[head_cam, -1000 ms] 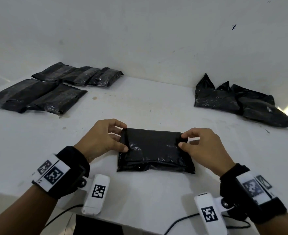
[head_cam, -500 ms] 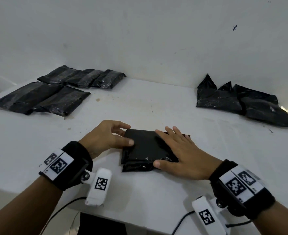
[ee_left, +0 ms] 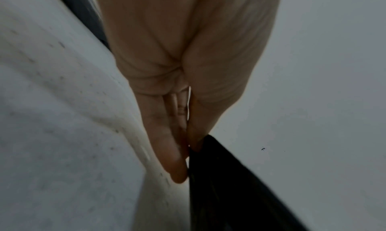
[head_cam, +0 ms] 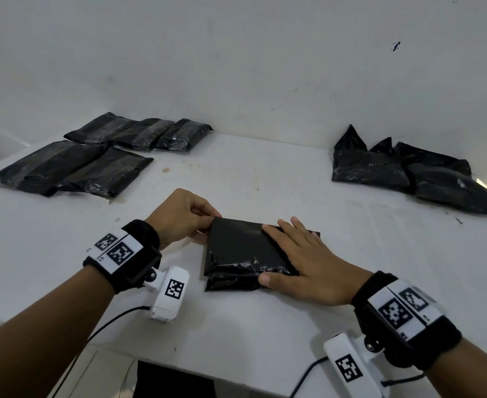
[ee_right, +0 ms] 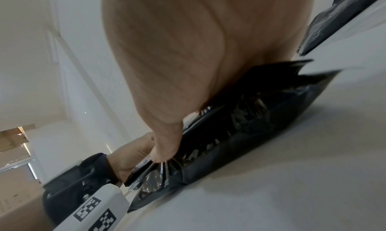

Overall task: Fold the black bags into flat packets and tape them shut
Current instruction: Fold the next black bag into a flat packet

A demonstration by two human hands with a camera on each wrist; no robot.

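A folded black bag (head_cam: 238, 251) lies on the white table (head_cam: 265, 179) in front of me. My left hand (head_cam: 192, 219) pinches its upper left corner between thumb and fingers; the left wrist view shows the black bag (ee_left: 225, 181) edge caught at the fingertips (ee_left: 177, 173). My right hand (head_cam: 302, 259) lies flat with straight fingers on the right half of the bag and presses it down. From the right wrist, the palm sits on the crinkled black bag (ee_right: 250, 122), with the left hand (ee_right: 133, 153) behind.
Several flat taped black packets (head_cam: 93, 159) lie at the back left. A heap of unfolded black bags (head_cam: 408, 173) lies at the back right. A white wall (head_cam: 236, 67) stands behind the table. A dark object (head_cam: 173, 380) sits below the table's front edge.
A second ago both hands pinched the bag's two ends. The right hand then let go and laid flat on the bag. The left hand shifted its pinch up to the corner.
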